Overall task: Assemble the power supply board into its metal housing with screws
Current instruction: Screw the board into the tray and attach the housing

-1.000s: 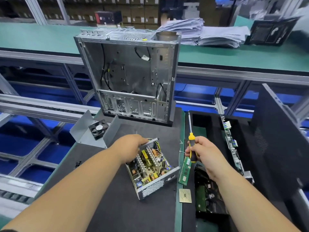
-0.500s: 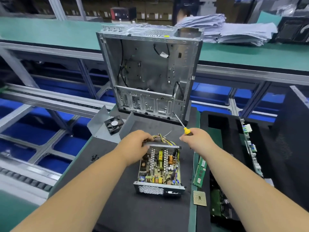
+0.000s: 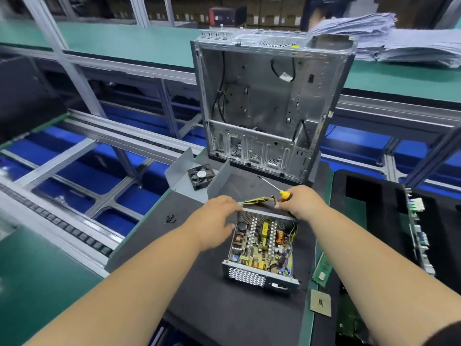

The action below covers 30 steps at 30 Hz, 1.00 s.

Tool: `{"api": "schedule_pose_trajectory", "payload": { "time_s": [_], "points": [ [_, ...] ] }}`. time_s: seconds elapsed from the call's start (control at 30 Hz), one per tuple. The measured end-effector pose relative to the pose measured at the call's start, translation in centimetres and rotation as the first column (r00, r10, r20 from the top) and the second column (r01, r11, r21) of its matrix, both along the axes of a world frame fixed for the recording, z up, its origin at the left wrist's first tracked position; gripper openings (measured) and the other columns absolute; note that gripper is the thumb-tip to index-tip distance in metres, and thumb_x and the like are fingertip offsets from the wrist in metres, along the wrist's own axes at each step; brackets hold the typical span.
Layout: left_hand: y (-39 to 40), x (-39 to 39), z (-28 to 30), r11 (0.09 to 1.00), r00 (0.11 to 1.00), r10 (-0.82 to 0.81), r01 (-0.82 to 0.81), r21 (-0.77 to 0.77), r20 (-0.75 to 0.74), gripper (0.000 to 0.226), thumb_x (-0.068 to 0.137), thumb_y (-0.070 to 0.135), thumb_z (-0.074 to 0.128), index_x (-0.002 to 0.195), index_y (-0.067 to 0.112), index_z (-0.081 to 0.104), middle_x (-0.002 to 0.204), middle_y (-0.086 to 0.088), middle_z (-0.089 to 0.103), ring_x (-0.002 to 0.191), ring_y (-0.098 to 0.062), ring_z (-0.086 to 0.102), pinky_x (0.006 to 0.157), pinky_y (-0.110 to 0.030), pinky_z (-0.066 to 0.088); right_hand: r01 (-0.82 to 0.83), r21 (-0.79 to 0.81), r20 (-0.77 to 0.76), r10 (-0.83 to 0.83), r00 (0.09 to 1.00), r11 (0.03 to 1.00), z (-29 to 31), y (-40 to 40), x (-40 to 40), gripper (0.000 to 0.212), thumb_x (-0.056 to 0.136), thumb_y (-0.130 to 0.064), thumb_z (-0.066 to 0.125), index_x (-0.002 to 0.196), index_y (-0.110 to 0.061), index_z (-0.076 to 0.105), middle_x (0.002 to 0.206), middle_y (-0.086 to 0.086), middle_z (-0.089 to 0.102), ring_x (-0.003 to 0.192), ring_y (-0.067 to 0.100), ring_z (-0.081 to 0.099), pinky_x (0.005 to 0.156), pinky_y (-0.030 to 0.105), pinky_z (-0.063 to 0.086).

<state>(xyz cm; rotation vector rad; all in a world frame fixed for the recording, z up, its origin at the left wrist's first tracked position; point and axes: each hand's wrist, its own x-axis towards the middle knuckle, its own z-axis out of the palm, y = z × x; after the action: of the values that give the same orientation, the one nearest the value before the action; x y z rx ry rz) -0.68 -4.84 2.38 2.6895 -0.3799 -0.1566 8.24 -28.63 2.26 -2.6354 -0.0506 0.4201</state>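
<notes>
The power supply board (image 3: pixel 262 245) lies inside its open metal housing (image 3: pixel 245 273) on the black mat (image 3: pixel 224 315). My left hand (image 3: pixel 215 221) holds the housing's far left corner, fingers curled over the rim. My right hand (image 3: pixel 303 202) grips a yellow-handled screwdriver (image 3: pixel 280 192), shaft pointing up-left, and rests at the housing's far right corner by the yellow and black cable bundle (image 3: pixel 257 201). A small heap of dark screws (image 3: pixel 170 219) sits on the mat to the left.
A grey housing cover with a black fan (image 3: pixel 200 176) stands behind the housing. An open computer case (image 3: pixel 269 101) rises at the mat's far end. A memory stick (image 3: pixel 321 268), a CPU chip (image 3: pixel 320 302) and circuit boards (image 3: pixel 419 236) lie to the right. A conveyor rail (image 3: pixel 62 228) runs at the left.
The housing was turned from a tilted pose to lie flat, square to me. My right hand brought the screwdriver from the right tray to the housing's far edge. The view shifted left.
</notes>
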Motion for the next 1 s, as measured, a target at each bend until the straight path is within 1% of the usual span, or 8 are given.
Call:
{"api": "schedule_pose_trajectory", "payload": {
  "time_s": [0.07,0.13,0.2,0.33,0.5,0.7,0.83,1.0],
  "points": [
    [-0.6,0.0,-0.1,0.999,1.000,-0.031,0.031,-0.021,0.003,0.057,0.095,0.026,0.059,0.148,0.031,0.038,0.153,0.012,0.034,0.142,-0.010,0.027,0.114,-0.025,0.024,0.013,0.022,0.024,-0.014,1.000,1.000,0.0,-1.4,-0.1,0.023,0.083,-0.036,0.076,0.084,-0.013,0.071,0.079,0.006,0.068,0.080,0.027,0.063,0.071,0.034,0.049],
    [-1.2,0.1,-0.4,0.996,0.996,-0.084,0.084,0.005,-0.006,0.057,0.098,0.033,0.055,0.151,0.031,0.033,0.155,0.012,0.031,0.144,-0.009,0.023,0.115,-0.025,0.020,0.042,0.061,0.036,-0.044,0.998,0.997,0.0,-2.8,-0.5,0.020,0.084,-0.033,0.075,0.087,-0.014,0.068,0.082,0.007,0.068,0.082,0.027,0.063,0.074,0.035,0.049],
    [-1.7,0.2,-0.7,0.992,0.994,-0.110,0.110,0.055,-0.006,0.055,0.099,0.040,0.050,0.151,0.028,0.034,0.154,0.011,0.031,0.142,-0.010,0.025,0.114,-0.025,0.022,0.060,0.114,0.049,-0.066,0.997,0.992,0.0,-4.0,-1.0,0.018,0.086,-0.031,0.074,0.091,-0.014,0.068,0.087,0.008,0.069,0.084,0.027,0.063,0.078,0.036,0.049],
    [-2.0,0.6,-0.6,0.988,0.993,-0.112,0.115,0.102,-0.038,0.059,0.098,0.049,0.045,0.151,0.025,0.034,0.149,0.008,0.035,0.138,-0.012,0.030,0.114,-0.032,0.031,0.030,0.178,0.099,-0.048,0.994,0.984,0.6,-4.5,-2.3,0.014,0.085,-0.029,0.073,0.087,-0.017,0.066,0.085,0.006,0.068,0.082,0.025,0.063,0.074,0.034,0.049],
    [-2.2,0.8,-0.1,0.984,0.990,-0.122,0.130,0.120,-0.065,0.059,0.098,0.048,0.047,0.150,0.022,0.037,0.149,0.006,0.036,0.139,-0.014,0.030,0.114,-0.034,0.030,-0.053,0.096,0.158,0.038,0.987,0.994,1.2,-3.6,-3.3,0.014,0.084,-0.031,0.073,0.083,-0.021,0.062,0.082,-0.001,0.065,0.080,0.022,0.059,0.072,0.034,0.047],
    [-2.2,0.5,-0.2,0.982,0.991,-0.119,0.127,0.141,-0.064,0.061,0.098,0.048,0.047,0.152,0.023,0.032,0.148,0.006,0.033,0.137,-0.014,0.030,0.113,-0.032,0.031,-0.030,0.113,0.120,0.016,0.993,0.993,1.7,-4.8,-3.8,0.028,0.086,-0.028,0.071,0.070,-0.024,0.050,0.072,-0.001,0.058,0.071,0.020,0.053,0.065,0.032,0.041],
    [-2.2,0.2,-0.3,0.982,0.990,-0.122,0.130,0.140,-0.064,0.065,0.097,0.050,0.047,0.153,0.023,0.029,0.149,0.006,0.031,0.139,-0.014,0.028,0.113,-0.033,0.032,-0.067,0.121,0.113,0.054,0.992,0.990,1.8,-4.5,-4.1,0.027,0.084,-0.028,0.074,0.070,-0.022,0.051,0.071,0.000,0.059,0.066,0.016,0.051,0.061,0.030,0.038],
    [-2.3,-0.2,0.2,0.972,0.982,-0.151,0.169,0.165,-0.116,0.083,0.091,0.066,0.045,0.156,0.020,0.020,0.154,0.003,0.022,0.142,-0.017,0.022,0.115,-0.033,0.028,-0.170,0.023,0.135,0.166,0.977,0.985,1.8,-1.4,-4.1,0.021,0.081,-0.033,0.077,0.075,-0.023,0.059,0.075,-0.005,0.059,0.072,0.014,0.054,0.063,0.030,0.041]
  ]
}}
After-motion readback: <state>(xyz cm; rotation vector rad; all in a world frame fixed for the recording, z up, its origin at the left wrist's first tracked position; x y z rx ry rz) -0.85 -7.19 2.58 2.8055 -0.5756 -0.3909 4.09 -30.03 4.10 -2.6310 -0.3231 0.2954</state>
